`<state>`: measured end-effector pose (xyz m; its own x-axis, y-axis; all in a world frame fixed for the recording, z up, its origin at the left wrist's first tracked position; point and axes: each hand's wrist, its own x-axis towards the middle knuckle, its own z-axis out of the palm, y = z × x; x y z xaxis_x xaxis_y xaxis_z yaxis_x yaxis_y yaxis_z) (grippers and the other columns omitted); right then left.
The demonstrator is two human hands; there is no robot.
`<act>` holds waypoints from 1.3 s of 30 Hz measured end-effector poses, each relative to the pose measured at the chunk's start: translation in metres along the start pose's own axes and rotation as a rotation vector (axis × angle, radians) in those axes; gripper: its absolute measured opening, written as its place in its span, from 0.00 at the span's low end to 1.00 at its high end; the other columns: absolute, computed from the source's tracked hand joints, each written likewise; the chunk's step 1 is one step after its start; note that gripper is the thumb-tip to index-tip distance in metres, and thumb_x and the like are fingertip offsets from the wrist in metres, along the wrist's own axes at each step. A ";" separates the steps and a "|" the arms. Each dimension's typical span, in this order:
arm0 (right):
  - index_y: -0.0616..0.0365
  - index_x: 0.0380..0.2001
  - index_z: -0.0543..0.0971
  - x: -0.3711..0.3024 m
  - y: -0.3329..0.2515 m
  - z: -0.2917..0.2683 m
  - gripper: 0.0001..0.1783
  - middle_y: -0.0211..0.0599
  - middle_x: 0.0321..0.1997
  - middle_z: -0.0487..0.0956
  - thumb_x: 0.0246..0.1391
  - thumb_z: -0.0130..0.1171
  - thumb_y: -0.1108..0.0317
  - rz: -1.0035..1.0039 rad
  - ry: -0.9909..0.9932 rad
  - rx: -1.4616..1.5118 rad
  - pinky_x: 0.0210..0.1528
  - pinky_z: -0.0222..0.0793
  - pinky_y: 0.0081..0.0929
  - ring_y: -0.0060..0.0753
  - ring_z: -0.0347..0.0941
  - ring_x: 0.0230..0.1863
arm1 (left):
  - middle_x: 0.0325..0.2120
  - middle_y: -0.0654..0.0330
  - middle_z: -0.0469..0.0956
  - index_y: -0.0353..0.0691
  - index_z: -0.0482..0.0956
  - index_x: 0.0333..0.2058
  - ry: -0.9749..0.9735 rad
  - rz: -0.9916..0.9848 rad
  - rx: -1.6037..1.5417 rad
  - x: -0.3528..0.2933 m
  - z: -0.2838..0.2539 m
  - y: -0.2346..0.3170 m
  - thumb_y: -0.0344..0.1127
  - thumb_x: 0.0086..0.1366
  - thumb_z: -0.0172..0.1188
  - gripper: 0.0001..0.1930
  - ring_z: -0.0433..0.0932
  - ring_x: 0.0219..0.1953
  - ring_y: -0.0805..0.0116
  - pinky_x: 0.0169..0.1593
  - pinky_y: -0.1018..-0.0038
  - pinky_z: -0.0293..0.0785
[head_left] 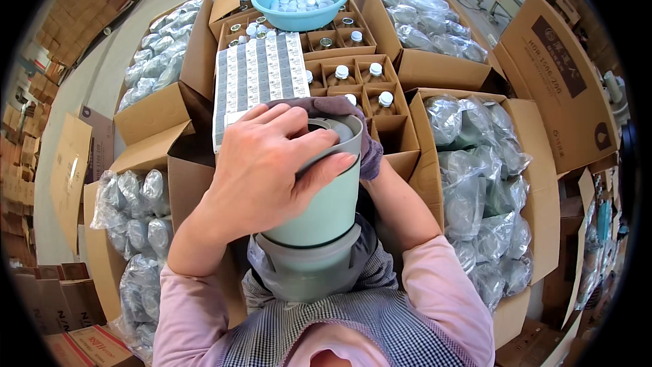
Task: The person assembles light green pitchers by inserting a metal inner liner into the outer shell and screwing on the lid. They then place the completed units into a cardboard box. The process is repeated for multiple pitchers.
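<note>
From the head camera I view the cup [319, 207] upright between the two forearms, close to the wearer's front. Its long axis rises from the lap, the mouth slightly rightward of the base. The left hand [268, 149] lies over the left of the rim, nearer in my view: it grips there, fingers across the top, thumb along the near wall. The right forearm [404, 207] passes up the right side; its hand is hidden behind cup and cloth [372, 149], so I cannot tell its grip. The cloth drapes over the far rim; a clear bag [312, 258] surrounds the base.

Containers: beyond the cup, a divided carton [407, 126] holds capped bottles [386, 102]. Further back, a blue basin [299, 24] holds white caps [305, 1]; left of the bottles lies a label sheet [261, 68]. At right, a carton [536, 183] holds bagged pieces [475, 163].
</note>
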<state>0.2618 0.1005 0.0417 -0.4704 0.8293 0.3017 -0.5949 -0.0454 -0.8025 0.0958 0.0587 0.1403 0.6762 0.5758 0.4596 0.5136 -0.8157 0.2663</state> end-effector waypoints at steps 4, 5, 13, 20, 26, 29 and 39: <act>0.69 0.54 0.74 -0.017 -0.019 0.004 0.31 0.46 0.54 0.78 0.67 0.34 0.53 0.025 0.139 -0.398 0.63 0.65 0.32 0.37 0.74 0.55 | 0.23 0.62 0.74 0.41 0.87 0.36 -0.044 0.004 -0.308 -0.015 -0.004 -0.043 0.46 0.59 0.65 0.15 0.74 0.29 0.66 0.39 0.70 0.66; 0.68 0.54 0.75 -0.022 -0.033 0.010 0.32 0.44 0.54 0.79 0.69 0.31 0.52 0.057 0.173 -0.584 0.63 0.64 0.31 0.36 0.74 0.55 | 0.25 0.61 0.75 0.40 0.87 0.38 -0.036 0.024 -0.565 -0.028 0.001 -0.070 0.49 0.60 0.62 0.18 0.74 0.32 0.65 0.42 0.70 0.66; 0.64 0.54 0.73 -0.019 -0.063 0.011 0.26 0.45 0.44 0.81 0.67 0.43 0.53 -0.032 0.246 -1.053 0.49 0.70 0.36 0.43 0.76 0.47 | 0.44 0.45 0.76 0.28 0.80 0.50 0.136 -0.034 -1.129 -0.043 0.045 -0.109 0.65 0.63 0.52 0.39 0.72 0.53 0.54 0.60 0.61 0.63; 0.65 0.59 0.71 -0.021 -0.058 0.060 0.30 0.54 0.58 0.75 0.65 0.42 0.52 -0.410 -0.058 -1.118 0.69 0.54 0.40 0.54 0.67 0.65 | 0.63 0.42 0.63 0.30 0.74 0.55 0.204 -0.179 -1.570 -0.065 0.087 -0.129 0.69 0.67 0.35 0.43 0.63 0.65 0.51 0.68 0.57 0.57; 0.60 0.59 0.71 -0.010 -0.033 0.018 0.24 0.48 0.58 0.75 0.61 0.46 0.67 -0.067 0.199 -0.889 0.64 0.64 0.36 0.49 0.71 0.60 | 0.62 0.49 0.66 0.31 0.76 0.55 0.339 0.092 -0.642 -0.042 0.041 -0.087 0.62 0.71 0.34 0.38 0.63 0.65 0.55 0.67 0.61 0.56; 0.60 0.58 0.72 -0.019 -0.033 0.021 0.21 0.47 0.57 0.76 0.62 0.49 0.68 -0.271 -0.054 -1.172 0.62 0.66 0.36 0.44 0.72 0.60 | 0.63 0.51 0.63 0.33 0.72 0.58 0.269 -0.452 -1.220 -0.058 0.081 -0.111 0.63 0.72 0.32 0.38 0.64 0.65 0.57 0.69 0.63 0.55; 0.63 0.57 0.73 -0.003 -0.056 0.039 0.25 0.51 0.57 0.75 0.62 0.45 0.60 -0.188 0.192 -0.948 0.64 0.62 0.37 0.46 0.70 0.60 | 0.63 0.52 0.64 0.37 0.73 0.59 0.431 -0.265 -0.938 -0.044 0.050 -0.086 0.69 0.70 0.23 0.44 0.65 0.64 0.58 0.68 0.63 0.55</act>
<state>0.2716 0.0788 0.1056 -0.2575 0.8575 0.4455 0.1591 0.4924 -0.8557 0.0483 0.1060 0.0545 0.2646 0.8224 0.5036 -0.1197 -0.4902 0.8634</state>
